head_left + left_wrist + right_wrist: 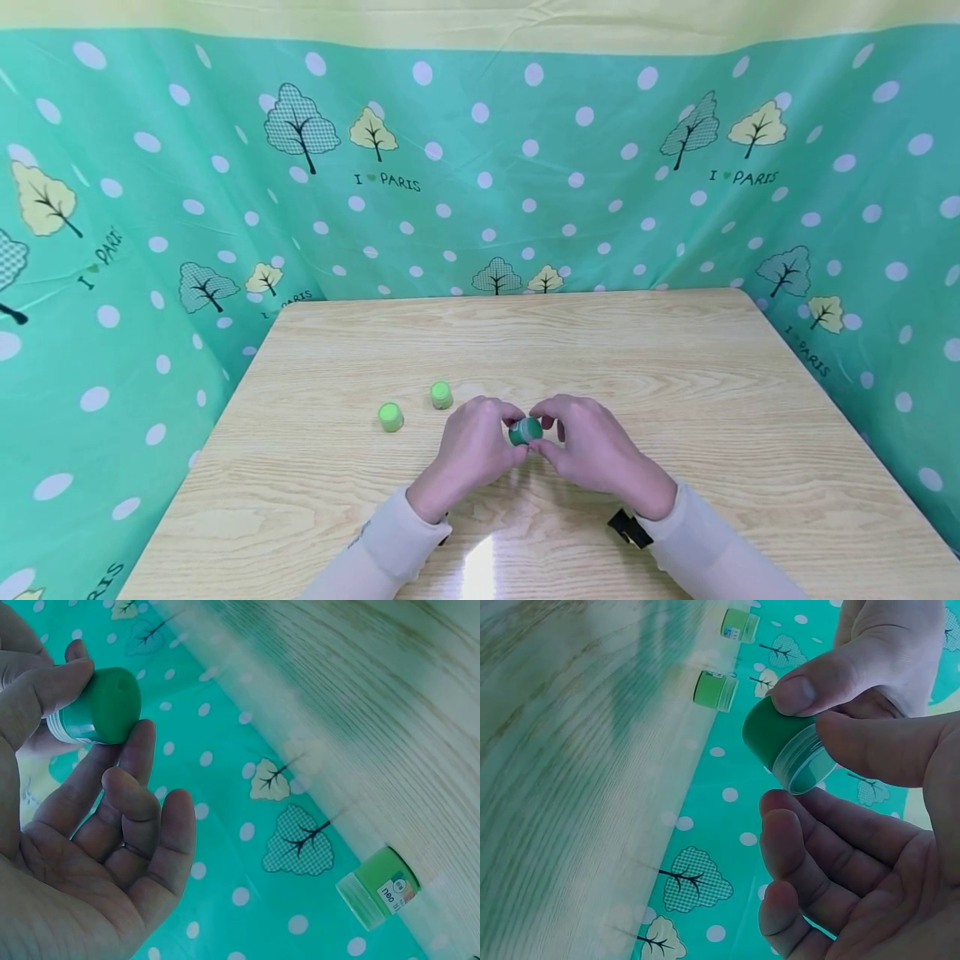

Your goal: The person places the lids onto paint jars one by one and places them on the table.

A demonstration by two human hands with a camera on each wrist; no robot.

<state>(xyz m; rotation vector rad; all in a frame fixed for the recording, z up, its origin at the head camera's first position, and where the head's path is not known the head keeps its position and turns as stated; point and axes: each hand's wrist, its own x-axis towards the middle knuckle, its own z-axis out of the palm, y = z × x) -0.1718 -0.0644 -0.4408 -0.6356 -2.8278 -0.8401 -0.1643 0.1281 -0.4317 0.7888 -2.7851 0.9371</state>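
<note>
Both hands come together around a small dark green jar (526, 430) just above the table. It has a rounded green end and a clear ribbed rim. My left hand (480, 442) pinches the green part between thumb and fingers, seen closely in the left wrist view. My right hand (588, 442) holds the clear rim end (804, 761), thumb on one side and fingertips on the other. In the right wrist view the remaining right fingers curve loosely below. The jar lies tilted on its side, partly covered by fingers.
Two light green jars, a nearer one (391, 417) and a farther one (441, 395), stand on the wood-grain table (600, 350) left of the hands. A label shows on one jar (380, 889). A green dotted curtain (525, 167) hangs behind and along both sides.
</note>
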